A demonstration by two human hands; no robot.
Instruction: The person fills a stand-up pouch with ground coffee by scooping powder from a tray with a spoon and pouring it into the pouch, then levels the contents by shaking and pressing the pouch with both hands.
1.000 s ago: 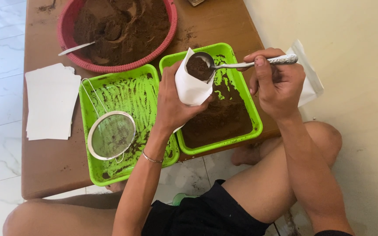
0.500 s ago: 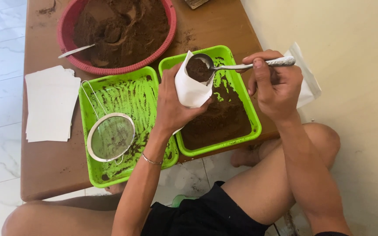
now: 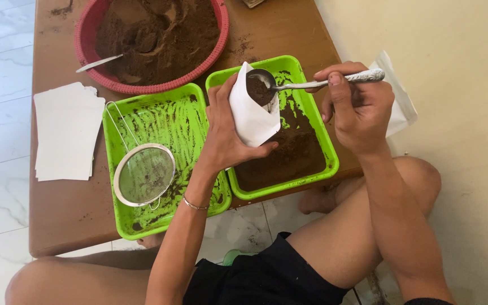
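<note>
Paper pouch (image 3: 253,118), white, is sitting at frame centre in my left hand (image 3: 228,133), fingers wrapping its folded lower half, mouth opening upward. My right hand (image 3: 357,107) is pinching the spoon (image 3: 312,83) by its handle; the bowl, loaded with brown powder, is resting at the pouch mouth. Both are hovering over the right green tray (image 3: 326,149), whose near rim is overhanging the table edge (image 3: 63,237). Left green tray (image 3: 142,226) is carrying the sieve (image 3: 144,174), just beside my left wrist. Red basin (image 3: 86,56) is occupying the upper left; stack of white papers (image 3: 66,133) is lying at left, well apart. Open floor is showing along the frame's right side.
</note>
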